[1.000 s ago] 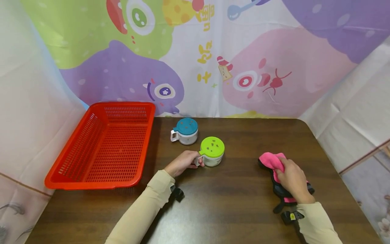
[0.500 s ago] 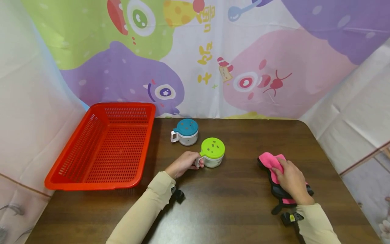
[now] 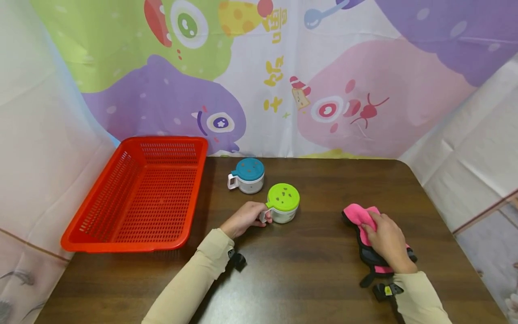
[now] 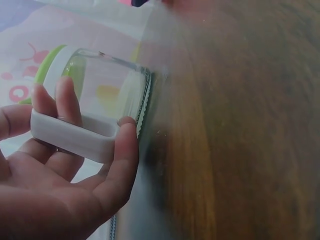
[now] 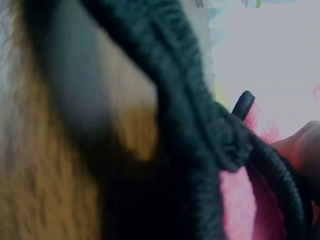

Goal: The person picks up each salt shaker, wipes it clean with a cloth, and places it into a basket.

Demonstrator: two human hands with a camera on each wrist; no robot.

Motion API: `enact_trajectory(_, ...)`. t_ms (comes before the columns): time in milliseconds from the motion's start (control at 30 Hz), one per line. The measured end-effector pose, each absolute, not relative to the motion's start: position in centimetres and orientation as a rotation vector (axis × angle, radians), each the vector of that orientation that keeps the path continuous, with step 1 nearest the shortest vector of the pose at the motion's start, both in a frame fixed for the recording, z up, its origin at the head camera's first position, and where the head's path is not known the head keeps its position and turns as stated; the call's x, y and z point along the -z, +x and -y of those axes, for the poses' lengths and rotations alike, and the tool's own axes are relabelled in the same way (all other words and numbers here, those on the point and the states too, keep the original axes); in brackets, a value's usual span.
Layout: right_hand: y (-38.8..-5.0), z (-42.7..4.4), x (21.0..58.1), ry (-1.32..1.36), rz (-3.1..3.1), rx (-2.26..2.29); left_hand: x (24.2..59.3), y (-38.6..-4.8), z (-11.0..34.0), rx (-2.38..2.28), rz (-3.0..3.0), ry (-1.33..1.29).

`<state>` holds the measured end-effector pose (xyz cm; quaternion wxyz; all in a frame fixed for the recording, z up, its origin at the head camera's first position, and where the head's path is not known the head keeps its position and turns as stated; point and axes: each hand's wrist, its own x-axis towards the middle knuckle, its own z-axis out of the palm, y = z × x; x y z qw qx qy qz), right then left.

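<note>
Taken from the green-lidded jar (image 3: 283, 203) in the head view, the far edge of the brown tabletop (image 3: 315, 270) is met at 12 o'clock by a printed curtain (image 3: 275, 139), and a rounded corner is seen between 2 and 3 o'clock. At 9 o'clock the left edge is partly covered by a red basket (image 3: 125, 247). Close by at 10 o'clock, a blue-lidded jar (image 3: 250, 176) is placed, with only a narrow gap left. A broad stretch of wood is left towards 3 and 6 o'clock. The green-lidded jar, standing upright, is held by the left hand (image 3: 246, 218) at 8 o'clock, the fingers being curled about its white handle (image 4: 72, 137). At 4 o'clock, well apart, a pink cloth item (image 3: 357, 212) edged in black is gripped by the right hand (image 3: 386, 235), its fingertips partly hidden.
</note>
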<state>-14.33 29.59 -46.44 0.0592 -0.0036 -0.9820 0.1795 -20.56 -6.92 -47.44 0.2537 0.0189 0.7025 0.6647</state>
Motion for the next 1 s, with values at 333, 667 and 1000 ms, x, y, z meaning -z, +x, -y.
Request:
enact_trajectory(333,-14.45,-29.7,46.41,-0.001,2.945,-0.546,47.2,-20.54,6.89,-1.805,-1.872,0.042)
enact_trajectory(667,-14.33,-29.5,46.21,0.02,2.926,-0.535,47.24,-20.4,6.72,-1.806,-1.876,0.037)
enact_trajectory(1000,-14.15,-29.34,46.03,0.015,2.898,-0.556,47.31,-20.41,6.63,-1.922,-1.801,0.021)
